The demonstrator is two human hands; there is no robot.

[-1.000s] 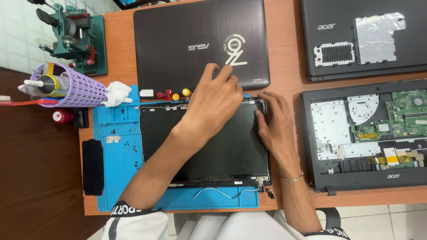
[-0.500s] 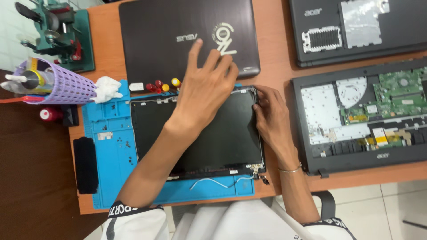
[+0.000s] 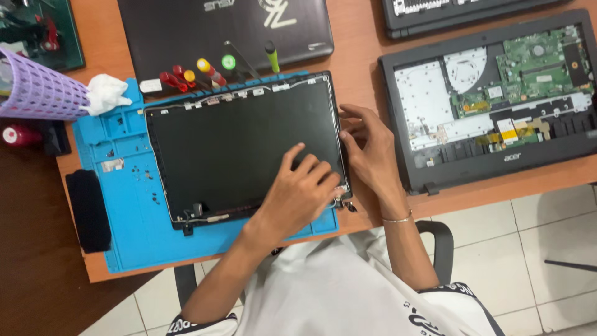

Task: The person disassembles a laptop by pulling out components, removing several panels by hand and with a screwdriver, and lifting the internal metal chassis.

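Screen panel (image 3: 236, 149), black and flat, lies face up on your blue work mat (image 3: 130, 230), tilted a little against the mat's edges, with thin cables and small brackets running along its top and bottom rims. Your left hand (image 3: 298, 193) rests on the panel's lower right area, fingers spread and pressing flat on the glass, gripping nothing. Your right hand (image 3: 367, 149) sits just beside it at the panel's right edge, fingers loosely curled with the tips touching that rim; whether it pinches the edge, you cannot tell from here.

Just above the panel, a row of screwdrivers (image 3: 199, 73) with red, yellow and green handles lies between it and a closed dark laptop (image 3: 217, 31). To the right on the orange tabletop (image 3: 360, 56) stands an opened laptop base (image 3: 497, 93), its green board bare. On the left, a white cloth (image 3: 106, 93) touches a purple mesh basket (image 3: 37, 90), and a black pad (image 3: 88, 210) lies beside the mat.
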